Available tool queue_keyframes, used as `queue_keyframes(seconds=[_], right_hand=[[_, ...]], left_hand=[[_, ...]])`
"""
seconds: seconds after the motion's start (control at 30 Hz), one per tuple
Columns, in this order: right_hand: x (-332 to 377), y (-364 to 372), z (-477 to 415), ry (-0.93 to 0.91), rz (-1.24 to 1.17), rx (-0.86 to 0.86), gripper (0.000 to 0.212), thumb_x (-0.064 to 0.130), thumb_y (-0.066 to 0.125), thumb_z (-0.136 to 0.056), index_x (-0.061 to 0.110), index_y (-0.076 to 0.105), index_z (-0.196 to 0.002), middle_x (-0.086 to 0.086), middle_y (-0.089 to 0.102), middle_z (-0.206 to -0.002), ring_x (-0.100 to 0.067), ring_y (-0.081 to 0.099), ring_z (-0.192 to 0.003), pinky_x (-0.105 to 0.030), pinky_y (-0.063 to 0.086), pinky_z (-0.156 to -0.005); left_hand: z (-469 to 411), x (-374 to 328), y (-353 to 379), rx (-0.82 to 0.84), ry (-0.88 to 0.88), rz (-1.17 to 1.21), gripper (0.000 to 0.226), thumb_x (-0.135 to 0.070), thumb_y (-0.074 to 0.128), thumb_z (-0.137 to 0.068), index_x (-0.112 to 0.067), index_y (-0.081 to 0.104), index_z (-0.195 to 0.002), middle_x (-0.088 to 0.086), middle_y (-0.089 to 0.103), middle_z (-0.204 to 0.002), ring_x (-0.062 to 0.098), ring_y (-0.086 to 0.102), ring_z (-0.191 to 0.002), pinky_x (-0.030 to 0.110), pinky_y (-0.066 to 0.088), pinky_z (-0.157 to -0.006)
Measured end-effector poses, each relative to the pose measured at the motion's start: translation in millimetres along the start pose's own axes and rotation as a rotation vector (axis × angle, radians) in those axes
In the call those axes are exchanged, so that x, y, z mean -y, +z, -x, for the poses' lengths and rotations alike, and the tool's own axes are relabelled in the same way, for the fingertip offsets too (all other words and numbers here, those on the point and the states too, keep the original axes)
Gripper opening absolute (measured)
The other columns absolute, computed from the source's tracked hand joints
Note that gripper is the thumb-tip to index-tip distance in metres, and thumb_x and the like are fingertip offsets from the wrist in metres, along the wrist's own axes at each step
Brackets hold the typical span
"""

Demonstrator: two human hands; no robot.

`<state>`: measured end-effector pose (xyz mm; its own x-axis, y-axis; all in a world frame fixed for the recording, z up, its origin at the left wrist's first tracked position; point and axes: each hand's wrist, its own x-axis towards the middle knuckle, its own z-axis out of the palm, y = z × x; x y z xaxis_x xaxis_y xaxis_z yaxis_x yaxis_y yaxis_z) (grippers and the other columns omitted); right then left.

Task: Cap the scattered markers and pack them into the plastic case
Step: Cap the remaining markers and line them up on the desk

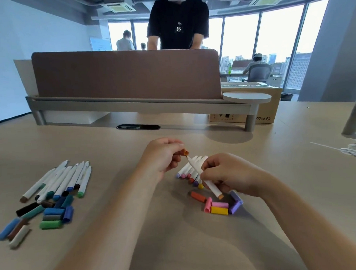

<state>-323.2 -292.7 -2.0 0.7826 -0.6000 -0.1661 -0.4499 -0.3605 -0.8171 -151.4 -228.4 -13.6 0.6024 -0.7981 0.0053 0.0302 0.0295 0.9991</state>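
Centrally, the left hand (pixel 163 156) is pinching an orange cap (pixel 186 153) while the right hand (pixel 227 173) is gripping a white marker (pixel 205 179).

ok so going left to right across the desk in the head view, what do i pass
far-left blue cap, bright green cap, left hand, orange cap it pinches, right hand gripping a marker, white cable

L hand (pixel 163 156), R hand (pixel 232 175): pinch grips, fingers curled, close together.

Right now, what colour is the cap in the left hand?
Orange: the cap pinched by the left hand, head view.
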Motion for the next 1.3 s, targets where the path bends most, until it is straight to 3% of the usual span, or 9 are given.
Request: queue_keyframes(seconds=[0.13,0.27,0.43,0.6,0.73,0.8,0.97,1.07,1.3], right_hand=[[1.3,-0.1,0.2,-0.029,0.028,-0.052,0.013,0.015,0.061,-0.089,0.003,0.067,-0.088,-0.005,0.060,-0.067,-0.006,0.045,-0.042,-0.020,0.037,-0.044],[-0.7,-3.5,-1.0,-0.052,0.120,-0.129,0.015,0.022,0.065,-0.087,0.008,0.070,-0.088,-0.006,0.064,-0.067,-0.012,0.051,-0.050,-0.026,0.043,-0.051],[-2.5,3.3,-5.3,-0.083,0.252,-0.207,0.013,0.026,0.067,-0.084,0.014,0.067,-0.079,0.001,0.061,-0.063,-0.012,0.052,-0.055,-0.029,0.044,-0.058],[-1.1,0.4,-4.5,-0.093,0.287,-0.256,0.015,0.030,0.064,-0.090,0.017,0.070,-0.085,0.002,0.064,-0.069,-0.010,0.053,-0.056,-0.025,0.044,-0.057],[-5.4,-8.7,-15.8,-0.049,0.321,-0.385,0.022,0.034,0.068,-0.088,0.014,0.073,-0.080,-0.002,0.068,-0.070,-0.011,0.055,-0.057,-0.026,0.046,-0.058],[-13.9,-13.7,-26.4,0.021,0.375,-0.495,0.029,0.035,0.070,-0.086,0.010,0.071,-0.071,-0.004,0.063,-0.061,-0.012,0.051,-0.052,-0.023,0.042,-0.051],[-30.2,-7.6,-41.0,0.209,0.494,-0.522,0.037,0.035,0.069,-0.087,0.010,0.053,-0.065,0.000,0.044,-0.054,-0.011,0.041,-0.046,-0.021,0.032,-0.042],[-28.7,-5.8,-42.4,0.272,0.523,-0.488,0.030,0.031,0.067,-0.090,0.010,0.054,-0.073,-0.002,0.049,-0.061,-0.014,0.046,-0.051,-0.023,0.036,-0.044],[-18.5,11.2,-49.8,0.196,0.748,-0.506,0.014,0.025,0.056,-0.094,0.018,0.053,-0.082,-0.004,0.063,-0.086,-0.023,0.063,-0.077,-0.031,0.054,-0.066]], left_hand=[[0.1,1.7,2.3,0.016,0.042,-0.082,0.007,-0.003,0.063,-0.088,-0.008,0.067,-0.090,0.006,0.070,-0.068,0.013,0.052,-0.052,0.022,0.041,-0.045],[1.6,8.8,10.3,0.011,0.084,-0.127,0.005,-0.001,0.064,-0.086,-0.005,0.064,-0.084,0.011,0.070,-0.072,0.015,0.053,-0.055,0.025,0.042,-0.049],[2.8,11.4,19.6,-0.005,0.106,-0.066,0.005,0.001,0.064,-0.087,0.000,0.066,-0.091,0.011,0.067,-0.071,0.016,0.056,-0.055,0.027,0.044,-0.052],[3.7,10.3,20.1,-0.027,0.139,-0.077,0.007,0.000,0.063,-0.088,-0.001,0.066,-0.094,0.011,0.068,-0.073,0.018,0.059,-0.058,0.029,0.048,-0.054],[11.6,8.8,26.2,0.053,0.126,-0.174,0.030,-0.012,0.062,-0.092,-0.022,0.063,-0.120,0.010,0.073,-0.089,0.017,0.063,-0.067,0.035,0.054,-0.062],[13.5,9.0,27.5,0.062,0.148,-0.319,0.044,-0.023,0.063,-0.091,-0.034,0.054,-0.133,0.006,0.070,-0.097,0.014,0.060,-0.068,0.029,0.049,-0.057],[13.2,6.2,26.5,0.064,0.206,-0.382,0.015,-0.025,0.060,-0.093,-0.028,0.068,-0.104,-0.002,0.068,-0.092,0.010,0.057,-0.068,0.027,0.047,-0.059],[15.4,4.1,26.8,0.074,0.198,-0.378,0.012,-0.022,0.059,-0.092,-0.026,0.071,-0.095,-0.006,0.067,-0.078,0.011,0.053,-0.059,0.025,0.043,-0.053],[12.2,3.0,22.6,0.026,0.187,-0.328,0.012,-0.020,0.060,-0.092,-0.018,0.072,-0.091,-0.002,0.067,-0.077,0.013,0.051,-0.058,0.028,0.042,-0.058]])
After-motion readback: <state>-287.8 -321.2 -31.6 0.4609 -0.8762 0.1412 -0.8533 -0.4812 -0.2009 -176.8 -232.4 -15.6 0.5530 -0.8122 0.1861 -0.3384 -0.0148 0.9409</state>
